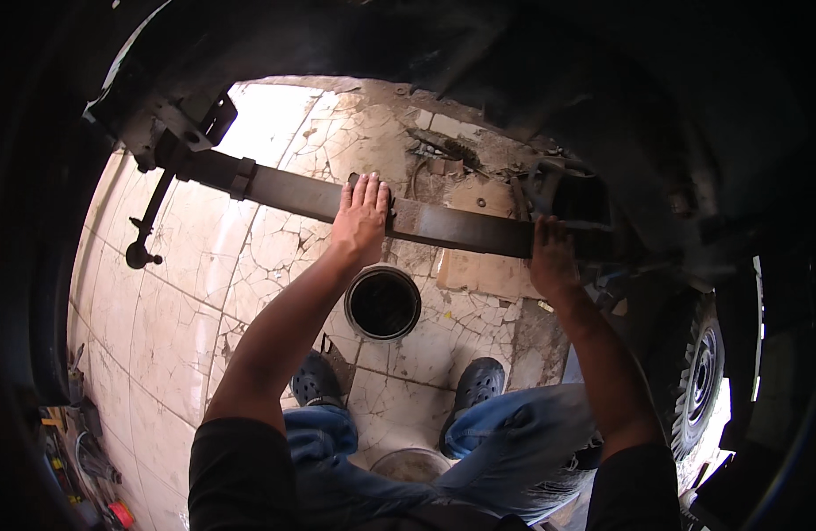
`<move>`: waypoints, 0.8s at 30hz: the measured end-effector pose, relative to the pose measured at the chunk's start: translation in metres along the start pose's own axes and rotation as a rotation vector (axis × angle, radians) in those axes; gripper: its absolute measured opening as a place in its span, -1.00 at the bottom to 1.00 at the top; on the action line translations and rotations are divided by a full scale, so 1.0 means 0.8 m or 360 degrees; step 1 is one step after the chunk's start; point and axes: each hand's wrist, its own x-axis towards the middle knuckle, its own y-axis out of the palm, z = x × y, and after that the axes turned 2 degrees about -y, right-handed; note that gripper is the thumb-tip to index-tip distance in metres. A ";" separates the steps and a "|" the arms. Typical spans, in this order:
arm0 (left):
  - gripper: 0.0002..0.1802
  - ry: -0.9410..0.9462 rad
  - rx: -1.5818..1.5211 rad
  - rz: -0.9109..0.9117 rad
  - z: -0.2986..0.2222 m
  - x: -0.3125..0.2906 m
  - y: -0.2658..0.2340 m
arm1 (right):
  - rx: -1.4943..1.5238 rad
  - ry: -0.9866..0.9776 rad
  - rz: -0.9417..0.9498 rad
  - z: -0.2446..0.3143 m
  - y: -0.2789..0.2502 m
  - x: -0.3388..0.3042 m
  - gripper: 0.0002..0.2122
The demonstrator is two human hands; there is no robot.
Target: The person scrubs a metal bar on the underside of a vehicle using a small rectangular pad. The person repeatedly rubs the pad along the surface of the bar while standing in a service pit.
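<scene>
A long, dark leaf spring [288, 190] runs across the view, slanting down a little toward the right, with a clamp band [242, 179] around its left part. My left hand [362, 221] lies on the middle of the spring, its fingers stretched over the bar and the thumb hidden. Farther right, in shadow, my right hand [555, 255] rests against the same spring with its fingers laid across it. Below the spring, a round black-mouthed container [383, 303] stands on the floor between my arms.
Dark vehicle bodywork [558, 53] hangs above and around. A rod with a ball-shaped end [141, 255] drops at left. At right is a wheel [702, 376]. Cracked tiles [160, 310] cover the floor, with cardboard [483, 273] on it. Several tools [85, 451] lie lower left.
</scene>
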 end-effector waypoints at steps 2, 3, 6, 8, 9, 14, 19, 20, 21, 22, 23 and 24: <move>0.04 0.0038 0.0023 0.0036 -0.004 -0.017 -0.003 | 0.0047 0.0016 -0.0013 -0.007 0.003 -0.002 -0.12; 0.02 0.0085 0.0024 0.0019 -0.002 -0.027 -0.002 | 0.0080 0.0026 -0.0022 -0.008 0.001 -0.004 -0.11; 0.01 0.0197 0.0006 -0.0039 0.004 -0.046 0.003 | 0.0123 0.0069 0.0023 -0.008 -0.010 -0.008 -0.13; -0.02 0.0172 0.0003 -0.0048 0.006 -0.037 0.000 | 0.0081 0.0061 0.0033 -0.006 -0.007 -0.004 -0.13; -0.03 0.0139 -0.0014 -0.0062 0.006 -0.030 -0.001 | 0.0065 0.0064 0.0052 -0.002 -0.012 -0.003 -0.13; -0.04 -0.0026 -0.0036 -0.0109 0.001 0.006 0.014 | 0.0049 0.0048 0.0087 0.002 -0.011 -0.001 -0.12; -0.17 0.0093 0.0111 0.0091 -0.009 -0.036 -0.013 | 0.0005 0.0032 0.0029 -0.016 0.003 -0.004 -0.12; -0.18 0.0086 0.0130 0.0083 -0.007 -0.040 -0.012 | 0.0006 0.0038 0.0035 -0.012 -0.001 -0.002 -0.12; -0.19 0.0082 0.0149 0.0074 -0.005 -0.041 -0.010 | 0.0006 0.0046 0.0040 -0.008 -0.005 -0.002 -0.12; -0.19 0.0078 0.0167 0.0063 -0.002 -0.041 -0.007 | 0.0005 0.0055 0.0045 -0.003 -0.009 -0.002 -0.12; -0.20 0.0061 0.0147 0.0060 0.001 -0.034 -0.005 | -0.0007 0.0049 0.0065 0.002 -0.015 -0.002 -0.12; -0.21 0.0041 0.0123 0.0051 0.001 -0.021 -0.003 | -0.0026 0.0043 0.0081 0.005 -0.022 -0.003 -0.12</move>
